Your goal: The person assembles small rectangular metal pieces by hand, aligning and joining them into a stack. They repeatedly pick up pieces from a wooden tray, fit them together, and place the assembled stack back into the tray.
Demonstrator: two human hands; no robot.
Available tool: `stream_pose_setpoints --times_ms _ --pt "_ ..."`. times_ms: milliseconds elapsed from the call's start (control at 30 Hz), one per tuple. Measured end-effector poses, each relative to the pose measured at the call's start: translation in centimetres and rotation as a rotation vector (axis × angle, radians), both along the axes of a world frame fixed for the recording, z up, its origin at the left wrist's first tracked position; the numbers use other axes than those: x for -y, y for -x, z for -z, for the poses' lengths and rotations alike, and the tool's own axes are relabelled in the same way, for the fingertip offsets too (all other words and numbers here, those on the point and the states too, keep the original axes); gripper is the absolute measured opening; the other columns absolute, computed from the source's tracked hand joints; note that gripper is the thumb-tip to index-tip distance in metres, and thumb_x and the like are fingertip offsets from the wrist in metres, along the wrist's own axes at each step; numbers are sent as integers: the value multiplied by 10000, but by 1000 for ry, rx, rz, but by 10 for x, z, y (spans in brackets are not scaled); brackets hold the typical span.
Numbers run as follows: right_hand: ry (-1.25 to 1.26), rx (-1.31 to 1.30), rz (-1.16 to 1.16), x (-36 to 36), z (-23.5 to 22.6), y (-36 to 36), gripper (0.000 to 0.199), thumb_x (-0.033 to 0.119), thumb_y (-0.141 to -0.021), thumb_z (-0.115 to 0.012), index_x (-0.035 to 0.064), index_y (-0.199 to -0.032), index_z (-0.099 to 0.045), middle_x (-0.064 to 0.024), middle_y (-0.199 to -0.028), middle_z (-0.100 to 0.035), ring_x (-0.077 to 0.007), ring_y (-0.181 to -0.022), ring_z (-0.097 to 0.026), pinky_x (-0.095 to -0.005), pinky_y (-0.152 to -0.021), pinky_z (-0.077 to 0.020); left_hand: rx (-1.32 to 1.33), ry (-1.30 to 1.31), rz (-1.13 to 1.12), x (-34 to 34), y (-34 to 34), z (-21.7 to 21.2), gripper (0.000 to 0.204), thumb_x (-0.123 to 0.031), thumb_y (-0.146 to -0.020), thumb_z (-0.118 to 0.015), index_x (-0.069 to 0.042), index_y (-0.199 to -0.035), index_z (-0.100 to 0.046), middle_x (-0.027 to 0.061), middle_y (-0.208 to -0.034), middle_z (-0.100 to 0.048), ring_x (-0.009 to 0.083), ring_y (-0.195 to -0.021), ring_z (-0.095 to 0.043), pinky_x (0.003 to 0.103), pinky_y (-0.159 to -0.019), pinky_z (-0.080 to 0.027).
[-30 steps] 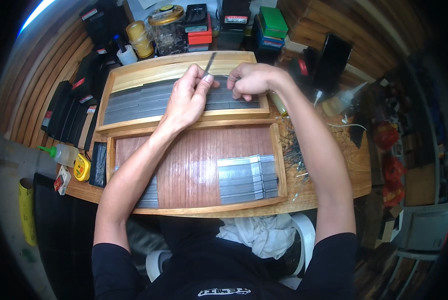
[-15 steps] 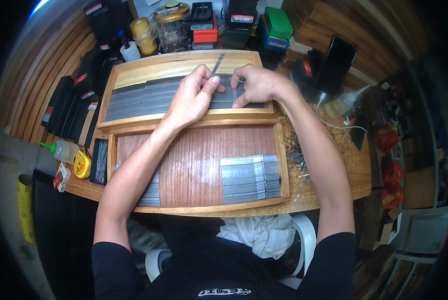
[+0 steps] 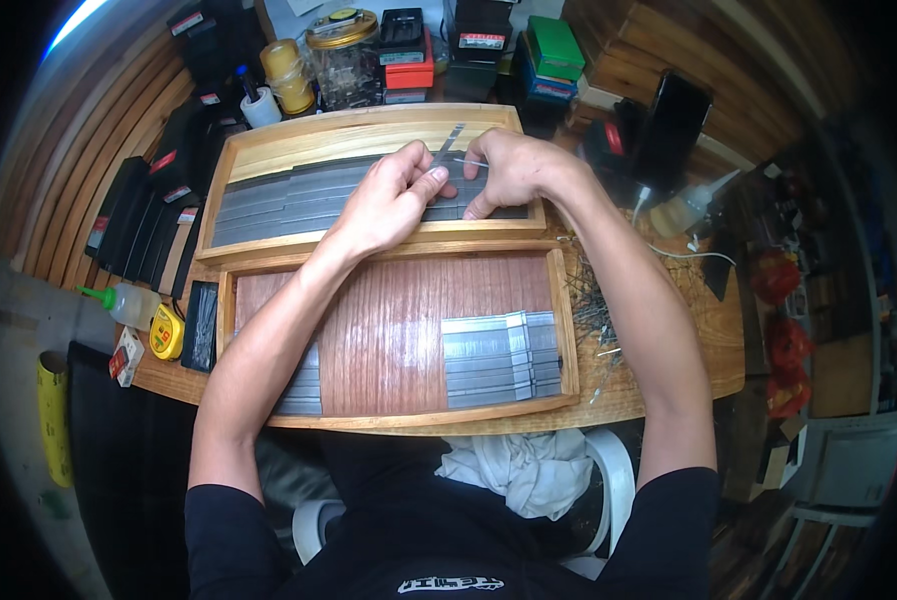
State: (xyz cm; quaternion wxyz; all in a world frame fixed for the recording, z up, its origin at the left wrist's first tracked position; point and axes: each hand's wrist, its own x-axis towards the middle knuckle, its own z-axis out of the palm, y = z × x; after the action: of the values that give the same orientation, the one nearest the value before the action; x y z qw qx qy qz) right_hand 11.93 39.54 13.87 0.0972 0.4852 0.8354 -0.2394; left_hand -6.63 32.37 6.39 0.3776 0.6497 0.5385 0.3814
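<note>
My left hand point(image 3: 404, 195) is closed in a pinch on a narrow grey metal strip point(image 3: 456, 138), whose far end slants up above the fingers. Beside it, my right hand point(image 3: 509, 175) has curled fingers, and a thin pale rod point(image 3: 472, 162) sticks out from them toward the strip. Its thumb is apart from the forefinger, low over the strips. Both hands are over a shallow wooden tray point(image 3: 369, 238), where rows of dark grey strips point(image 3: 289, 203) lie side by side. How the rod is gripped is partly hidden.
Nearer me, a second wooden tray point(image 3: 379, 340) holds shiny grey strips point(image 3: 484, 360) at its right and more at its left. Loose thin wires point(image 3: 594, 300) lie right of it. A yellow tape measure point(image 3: 167, 332), a lidded jar point(image 3: 344, 60) and a phone point(image 3: 674, 115) stand around.
The strip in my left hand has shifted slightly right and its end sits lower. More of the thin rod shows by my right hand, which has moved slightly left.
</note>
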Motion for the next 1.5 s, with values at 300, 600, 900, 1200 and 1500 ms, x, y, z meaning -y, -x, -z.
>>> stream_pose_setpoints --times_ms 300,600,900,1200,1500 --pt "19 74 45 -4 -4 -14 668 287 -674 -987 62 -1225 -682 -160 -1101 -757 -266 -1015 -725 -387 -863 -564 80 -48 12 -3 1 7 215 -232 -1063 -591 -31 -988 -595 119 -935 -787 151 -867 -704 339 -808 -548" --pt "39 -11 25 -1 2 -3 657 272 -690 -979 55 -1227 -667 -153 -1038 -758 -251 -938 -727 -374 -797 -562 60 -80 -48 -2 -1 9 218 -221 -1062 -588 -24 -970 -592 123 -939 -785 163 -844 -706 338 -792 -550" --pt "21 -20 71 -1 2 -10 626 292 -664 -1001 24 -1151 -714 -174 -1091 -765 -295 -1039 -728 -391 -874 -565 52 -61 -29 0 -1 3 190 -191 -1080 -569 -36 -972 -581 124 -949 -781 144 -877 -696 325 -815 -558" --pt "45 -105 23 -5 9 -10 651 284 -668 -999 30 -1197 -719 -183 -1098 -764 -298 -1030 -729 -389 -879 -563 101 -107 -33 -3 1 12 224 -224 -1064 -589 -31 -951 -590 115 -914 -779 148 -833 -700 334 -780 -553" --pt "4 -109 -1 -4 14 -9 666 292 -657 -1001 32 -1188 -696 -188 -1123 -755 -295 -1045 -726 -397 -873 -567 15 -45 43 -2 -2 4 188 -187 -1080 -572 -35 -970 -570 119 -957 -772 135 -905 -692 304 -829 -539"
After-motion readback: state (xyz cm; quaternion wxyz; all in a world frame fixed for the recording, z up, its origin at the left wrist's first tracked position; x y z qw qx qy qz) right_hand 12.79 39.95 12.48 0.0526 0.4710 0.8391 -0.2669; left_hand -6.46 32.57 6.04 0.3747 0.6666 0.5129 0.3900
